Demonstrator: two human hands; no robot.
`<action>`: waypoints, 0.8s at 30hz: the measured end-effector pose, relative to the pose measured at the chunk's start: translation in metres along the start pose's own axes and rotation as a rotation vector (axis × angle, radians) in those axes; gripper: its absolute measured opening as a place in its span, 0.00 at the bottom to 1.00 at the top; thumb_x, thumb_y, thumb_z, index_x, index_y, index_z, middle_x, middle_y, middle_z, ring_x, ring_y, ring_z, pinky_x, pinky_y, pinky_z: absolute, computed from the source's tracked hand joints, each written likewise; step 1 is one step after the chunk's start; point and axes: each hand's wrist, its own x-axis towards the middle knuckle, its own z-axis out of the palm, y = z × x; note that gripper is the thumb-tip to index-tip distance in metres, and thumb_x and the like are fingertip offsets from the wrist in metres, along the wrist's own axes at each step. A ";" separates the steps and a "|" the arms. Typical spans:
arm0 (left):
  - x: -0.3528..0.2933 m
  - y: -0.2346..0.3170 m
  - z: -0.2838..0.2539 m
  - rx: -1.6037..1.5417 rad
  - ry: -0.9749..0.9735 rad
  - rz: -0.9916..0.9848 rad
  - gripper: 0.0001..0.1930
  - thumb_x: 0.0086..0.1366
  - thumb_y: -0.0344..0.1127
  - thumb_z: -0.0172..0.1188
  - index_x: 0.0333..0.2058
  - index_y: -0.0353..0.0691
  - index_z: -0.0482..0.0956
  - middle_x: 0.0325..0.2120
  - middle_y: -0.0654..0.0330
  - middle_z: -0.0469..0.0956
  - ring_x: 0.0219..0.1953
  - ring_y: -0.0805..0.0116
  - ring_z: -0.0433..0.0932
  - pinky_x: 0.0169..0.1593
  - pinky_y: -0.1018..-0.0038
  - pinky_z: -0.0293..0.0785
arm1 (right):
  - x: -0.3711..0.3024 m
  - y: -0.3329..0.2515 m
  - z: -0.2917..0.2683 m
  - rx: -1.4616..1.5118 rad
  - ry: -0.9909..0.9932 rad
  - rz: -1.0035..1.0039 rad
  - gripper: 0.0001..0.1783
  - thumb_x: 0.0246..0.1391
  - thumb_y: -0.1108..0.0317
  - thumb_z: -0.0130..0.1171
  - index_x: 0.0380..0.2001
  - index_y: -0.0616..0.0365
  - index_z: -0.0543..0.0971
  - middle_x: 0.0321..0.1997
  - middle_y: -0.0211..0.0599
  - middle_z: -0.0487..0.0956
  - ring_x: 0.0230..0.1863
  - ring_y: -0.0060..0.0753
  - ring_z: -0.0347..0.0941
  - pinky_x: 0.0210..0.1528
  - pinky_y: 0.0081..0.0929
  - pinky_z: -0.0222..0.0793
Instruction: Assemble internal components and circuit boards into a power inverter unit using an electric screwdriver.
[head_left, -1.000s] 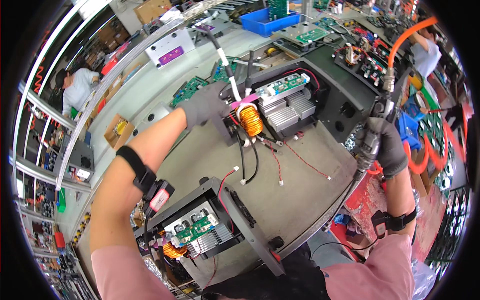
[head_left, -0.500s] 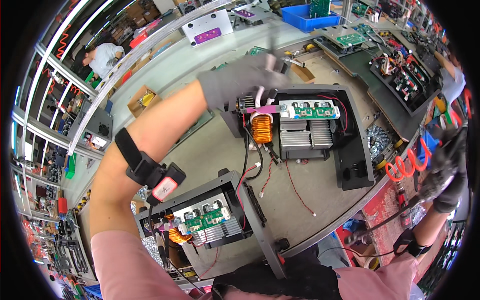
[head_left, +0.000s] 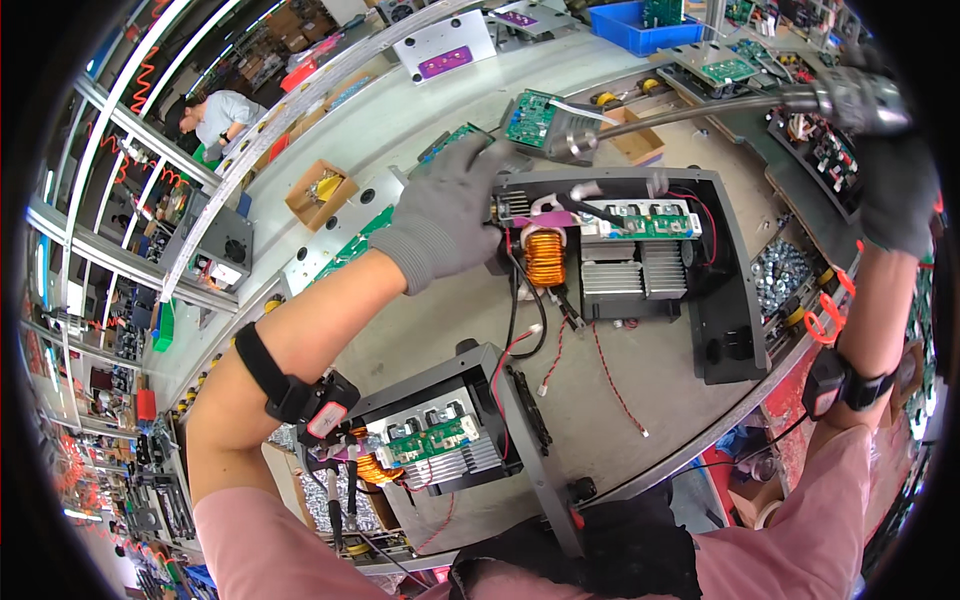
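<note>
1. From where I stand, the right hand (head_left: 900, 195) is closed round the metal driver (head_left: 848, 102), though its fingers blur into the dark rim of the view
2. The driver's socket tip (head_left: 577, 145) lies well to the left of that hand and a little nearer the person, above or just beyond the far wall of the dark housing (head_left: 733, 310); I can't tell whether it touches anything
3. The tip is nearer the left hand (head_left: 440, 215), just off to the right of its fingers
4. That left hand looks loosely half open beside the housing's left end, fingers spread and blurred; whether it pinches an edge, I can't tell
5. The driver's long axis runs across the bench, its tip pointing left
6. The housing lies beneath, its long axis also left to right, with an orange coil (head_left: 545, 258) and a green circuit board (head_left: 640, 224) inside
</note>
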 end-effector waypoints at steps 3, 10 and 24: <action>-0.007 -0.013 0.014 -0.304 -0.341 -0.318 0.46 0.52 0.49 0.64 0.65 0.41 0.52 0.62 0.42 0.58 0.55 0.45 0.71 0.57 0.60 0.69 | 0.004 0.048 -0.012 0.262 -0.572 0.260 0.14 0.62 0.66 0.47 0.43 0.66 0.72 0.42 0.43 0.74 0.47 0.42 0.71 0.54 0.38 0.69; -0.011 -0.008 0.046 -0.353 -0.127 -0.393 0.33 0.52 0.47 0.66 0.53 0.40 0.65 0.41 0.44 0.78 0.44 0.46 0.78 0.46 0.60 0.75 | -0.006 0.122 -0.022 0.170 -0.311 0.388 0.14 0.61 0.63 0.50 0.42 0.64 0.74 0.39 0.41 0.78 0.44 0.38 0.75 0.51 0.35 0.71; 0.000 0.002 0.043 -0.137 -0.124 -0.385 0.34 0.51 0.45 0.69 0.51 0.38 0.60 0.41 0.45 0.77 0.36 0.46 0.80 0.39 0.59 0.77 | -0.082 0.114 -0.055 -0.057 -0.059 0.367 0.11 0.61 0.62 0.53 0.42 0.58 0.73 0.40 0.39 0.78 0.43 0.34 0.75 0.53 0.35 0.70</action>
